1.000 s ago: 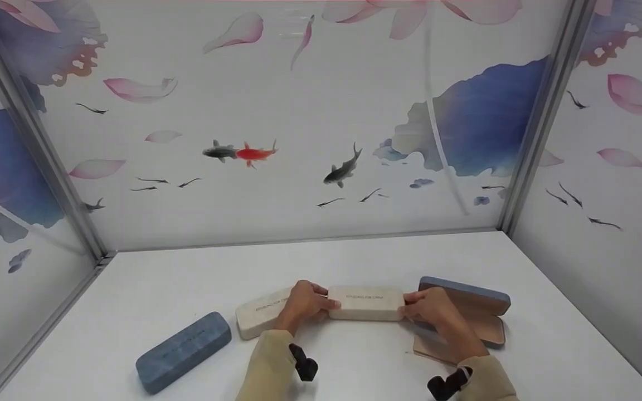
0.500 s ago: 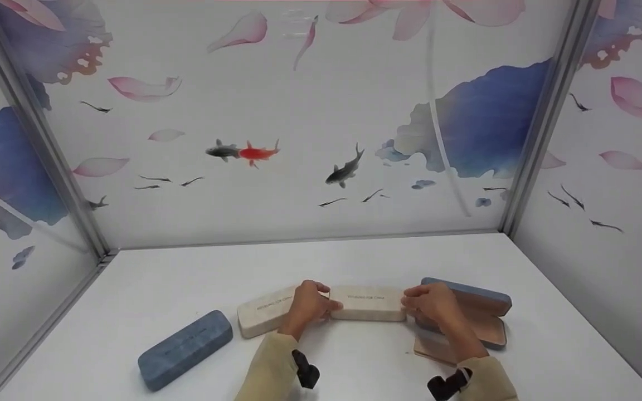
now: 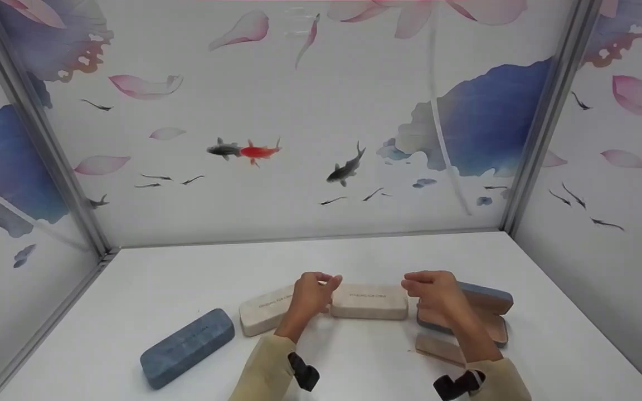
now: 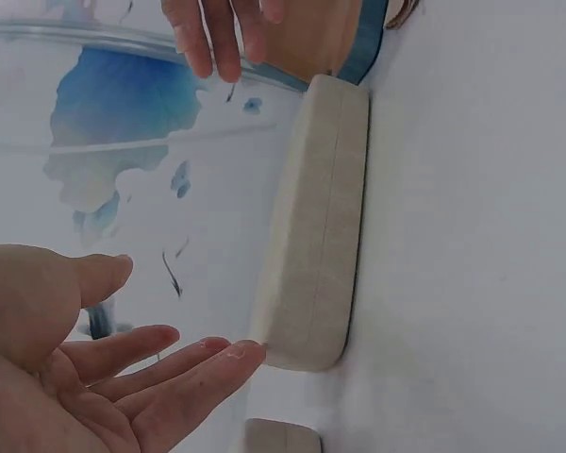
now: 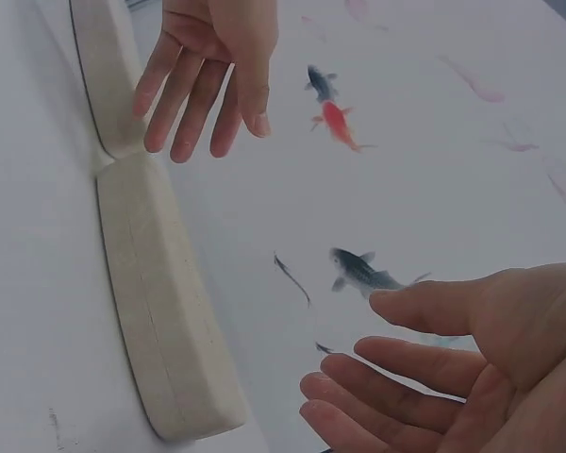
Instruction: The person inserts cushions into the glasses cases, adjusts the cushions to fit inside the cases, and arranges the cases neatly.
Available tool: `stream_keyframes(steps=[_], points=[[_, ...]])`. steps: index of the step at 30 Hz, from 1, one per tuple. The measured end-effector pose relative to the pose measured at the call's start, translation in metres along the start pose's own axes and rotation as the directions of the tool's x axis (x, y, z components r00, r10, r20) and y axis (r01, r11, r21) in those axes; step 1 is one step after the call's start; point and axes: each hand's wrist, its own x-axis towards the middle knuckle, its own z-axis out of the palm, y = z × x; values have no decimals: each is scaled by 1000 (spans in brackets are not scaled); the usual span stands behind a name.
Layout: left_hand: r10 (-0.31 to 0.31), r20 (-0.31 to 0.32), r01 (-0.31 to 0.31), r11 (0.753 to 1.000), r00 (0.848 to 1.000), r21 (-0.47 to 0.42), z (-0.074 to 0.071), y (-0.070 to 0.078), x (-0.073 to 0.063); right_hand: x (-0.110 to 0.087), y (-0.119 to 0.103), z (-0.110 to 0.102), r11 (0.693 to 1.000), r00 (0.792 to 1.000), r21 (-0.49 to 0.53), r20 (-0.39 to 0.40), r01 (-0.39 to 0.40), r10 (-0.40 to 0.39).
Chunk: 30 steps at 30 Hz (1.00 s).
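Observation:
A closed cream glasses case [image 3: 370, 303] with small printing on its lid lies on the table between my hands. My left hand [image 3: 312, 295] hovers by its left end with fingers extended; in the left wrist view the fingertips [image 4: 241, 354] overlap the case's near end. Off the other end, my right hand [image 3: 438, 292] is raised, fingers loosely straight and holding nothing. The right wrist view shows a gap between that hand [image 5: 453, 368] and the case [image 5: 165, 302]. A second cream case [image 3: 265, 312] sits at an angle on the left, partly behind my left hand.
Further left lies a closed blue glasses case [image 3: 187, 348]. An open blue case [image 3: 494, 301] with tan lining stands at right, partly covered by my right forearm. In front of it is a flat tan piece [image 3: 438, 350]. Printed panels [image 3: 298, 111] wall the white table [image 3: 215, 267].
Both hands have let go of the middle cream case and lifted off its ends, fingers opening. The case stays in line beside the other cream one.

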Motion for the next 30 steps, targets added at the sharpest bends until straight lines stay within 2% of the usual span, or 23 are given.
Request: stream_keyframes(steps=[4,10,14,18,23,27,30], points=[[29,33,-28,999,999,-28,0,12,-8,-10,-2,-10,997,998,-42,-25,60,-61],[101,60,-99,994,993,-36,4,29,-21,-29,-3,-30,994,994,-43,-22,103,-104],[118,75,-113,991,990,-69,10,38,-29,-43,-1,-44,987,990,-79,-19,140,-141],[135,68,-128,987,989,-98,17,46,-34,-54,1,-54,986,990,-103,-39,128,-133],[166,51,-159,979,985,-130,33,54,-39,-65,13,-66,988,993,-134,-74,77,-88],[164,59,-155,978,985,-138,48,56,-42,-72,26,-75,990,995,-133,-86,36,-48],[136,82,-122,980,987,-156,61,55,-42,-75,36,-80,992,994,-127,-110,-1,-13]])
